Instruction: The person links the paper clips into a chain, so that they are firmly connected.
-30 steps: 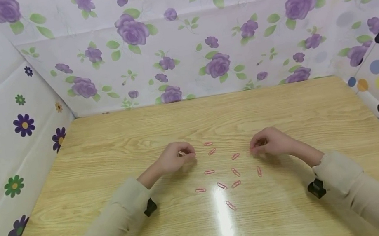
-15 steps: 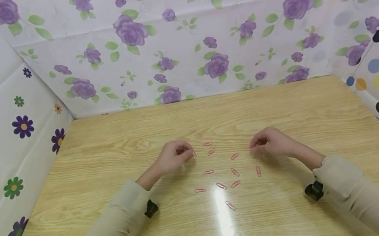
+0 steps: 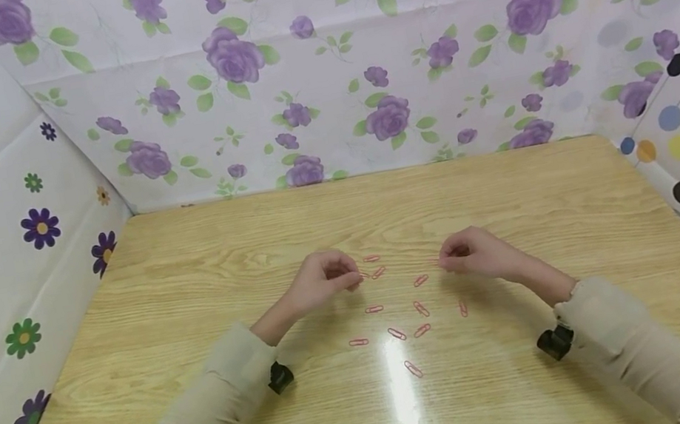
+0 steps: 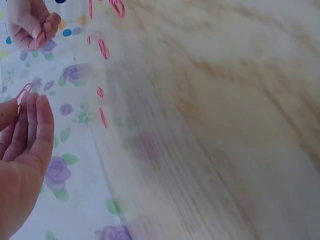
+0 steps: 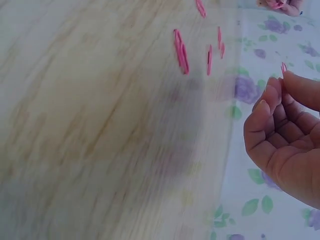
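Note:
My left hand is above the wooden table, pinching a pink paper clip between thumb and fingertips; the clip's loop sticks out past them. Across from it, my right hand pinches another pink paper clip, its end pointing toward the left hand. The two hands face each other with a gap between them. Below and between them, several more pink paper clips lie scattered, among them one close to the left fingertips, one near the right hand and one nearest the front.
The light wood table reaches back to a white cloth with purple flowers. Patterned cloths also hang at the left and right sides. A black wrist device sits under the left cuff, another under the right.
Both hands have moved toward each other, the left one to the right and the right one to the left, each with its paper clip. The clips on the table stay where they were.

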